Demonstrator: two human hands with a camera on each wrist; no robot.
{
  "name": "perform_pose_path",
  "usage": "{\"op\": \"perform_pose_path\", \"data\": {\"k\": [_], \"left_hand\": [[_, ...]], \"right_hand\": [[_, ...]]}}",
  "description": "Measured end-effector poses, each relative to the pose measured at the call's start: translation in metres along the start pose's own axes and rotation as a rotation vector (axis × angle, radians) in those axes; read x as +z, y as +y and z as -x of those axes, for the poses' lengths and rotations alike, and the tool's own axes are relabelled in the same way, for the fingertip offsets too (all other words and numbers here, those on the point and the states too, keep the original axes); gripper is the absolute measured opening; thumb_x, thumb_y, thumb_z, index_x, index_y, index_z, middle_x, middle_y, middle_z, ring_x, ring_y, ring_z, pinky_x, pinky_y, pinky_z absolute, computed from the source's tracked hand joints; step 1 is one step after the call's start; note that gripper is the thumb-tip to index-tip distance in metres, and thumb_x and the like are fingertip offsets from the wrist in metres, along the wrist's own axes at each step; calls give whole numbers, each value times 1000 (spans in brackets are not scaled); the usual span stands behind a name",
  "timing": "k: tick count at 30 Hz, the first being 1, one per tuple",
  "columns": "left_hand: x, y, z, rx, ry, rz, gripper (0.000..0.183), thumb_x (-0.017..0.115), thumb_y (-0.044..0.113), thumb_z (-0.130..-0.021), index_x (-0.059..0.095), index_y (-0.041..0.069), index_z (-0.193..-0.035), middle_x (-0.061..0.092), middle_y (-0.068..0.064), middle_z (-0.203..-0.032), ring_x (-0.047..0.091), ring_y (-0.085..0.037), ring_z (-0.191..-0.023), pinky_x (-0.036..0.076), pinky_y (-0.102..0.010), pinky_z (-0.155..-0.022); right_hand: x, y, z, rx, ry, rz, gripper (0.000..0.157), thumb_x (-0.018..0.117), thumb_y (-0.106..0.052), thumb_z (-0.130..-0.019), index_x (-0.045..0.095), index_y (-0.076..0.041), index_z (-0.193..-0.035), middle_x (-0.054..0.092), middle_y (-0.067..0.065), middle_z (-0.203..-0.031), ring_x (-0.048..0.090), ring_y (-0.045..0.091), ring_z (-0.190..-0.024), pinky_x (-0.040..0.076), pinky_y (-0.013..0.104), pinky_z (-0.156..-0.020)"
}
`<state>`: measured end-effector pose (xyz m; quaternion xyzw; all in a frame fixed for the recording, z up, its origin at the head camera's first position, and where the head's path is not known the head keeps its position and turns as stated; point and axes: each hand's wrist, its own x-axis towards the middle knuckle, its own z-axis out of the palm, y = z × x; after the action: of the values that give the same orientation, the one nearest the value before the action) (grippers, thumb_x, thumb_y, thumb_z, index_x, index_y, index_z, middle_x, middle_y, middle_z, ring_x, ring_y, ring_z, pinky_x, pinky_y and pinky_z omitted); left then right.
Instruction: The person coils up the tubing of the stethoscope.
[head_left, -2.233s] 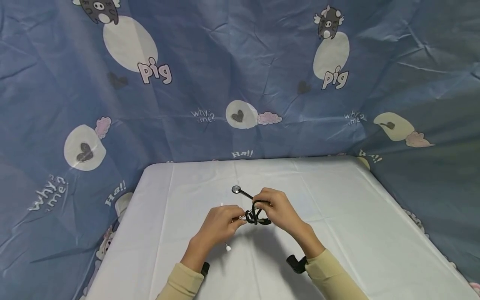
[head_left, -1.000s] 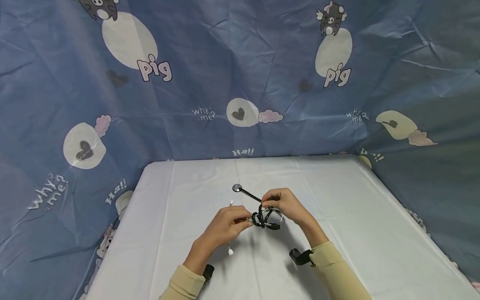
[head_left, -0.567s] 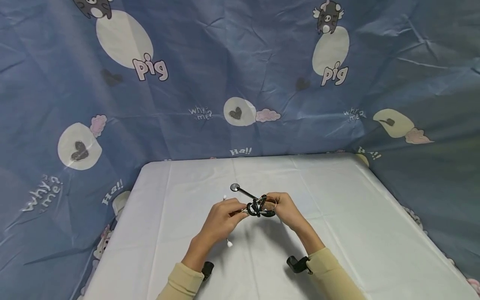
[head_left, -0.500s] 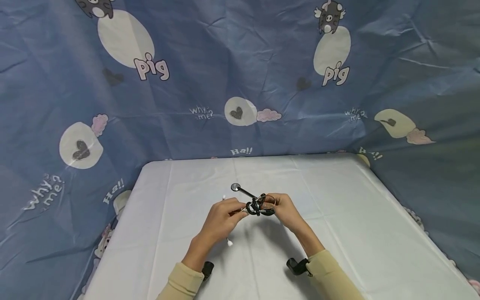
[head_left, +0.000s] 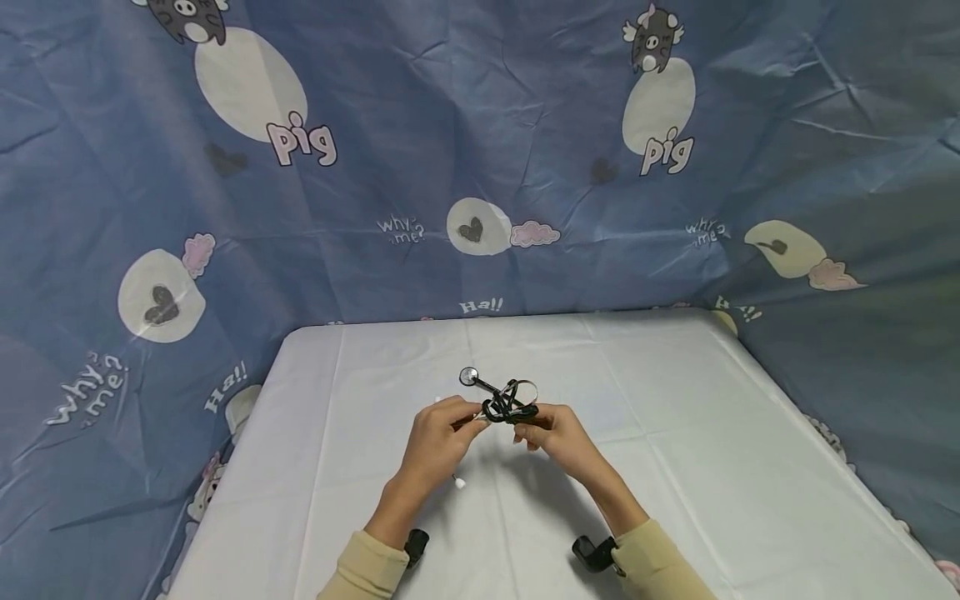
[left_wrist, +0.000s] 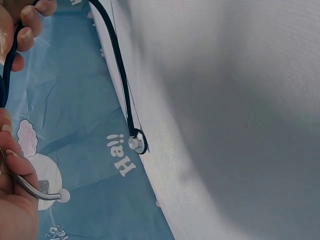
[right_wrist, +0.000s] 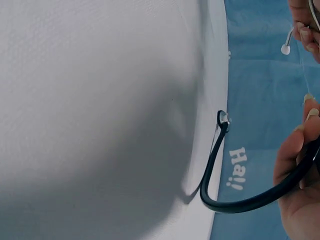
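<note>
A stethoscope with black tubing bunched into loops is held above the table between both hands. My left hand pinches its metal ear tubes; a white ear tip shows below that hand, and another pokes out in the left wrist view. The fingers of my right hand grip the looped tubing from the right side. From the bundle the chest piece sticks out toward the far left. A thin silvery loop stands up at the bundle's upper right.
A white-covered table lies under the hands, their shadows falling on it. Blue patterned cloth hangs behind and along the sides. Black wrist cameras sit by both cuffs.
My right hand has shifted from the upper tubing down and left to the bundle's lower right side. The silvery loop now stands out uncovered. My left hand keeps its hold on the ear tubes.
</note>
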<state>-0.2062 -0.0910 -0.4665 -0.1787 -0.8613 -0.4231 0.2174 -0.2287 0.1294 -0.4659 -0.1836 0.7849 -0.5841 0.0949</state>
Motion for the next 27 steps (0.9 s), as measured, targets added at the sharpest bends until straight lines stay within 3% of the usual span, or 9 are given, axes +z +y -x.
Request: {"op": "perform_pose_path", "data": {"k": [8, 17, 27], "left_hand": [[-5, 2, -3, -52, 37, -29, 12, 81, 18, -82, 79, 20, -94, 64, 13, -76, 53, -2, -66, 46, -21, -62], [-10, -1, -4, -95, 57, -75, 11, 80, 19, -83, 79, 21, -93, 64, 14, -75, 53, -2, -66, 45, -22, -61], [-12, -5, -3, -43, 40, -179, 11, 79, 22, -84, 78, 21, -94, 67, 12, -80, 55, -2, -68, 47, -24, -63]], "right_hand": [[3, 2, 6, -41, -15, 2, 26, 67, -8, -92, 69, 6, -114, 70, 30, -100, 66, 7, -74, 56, 27, -68], [3, -3, 16, -36, -45, 46, 29, 66, -8, -93, 68, 6, -118, 72, 23, -88, 64, 14, -69, 53, 27, -63], [-3, -11, 25, -63, -63, 107, 28, 68, -16, -93, 71, 2, -114, 69, 11, -82, 60, 7, -66, 51, 28, -58]]}}
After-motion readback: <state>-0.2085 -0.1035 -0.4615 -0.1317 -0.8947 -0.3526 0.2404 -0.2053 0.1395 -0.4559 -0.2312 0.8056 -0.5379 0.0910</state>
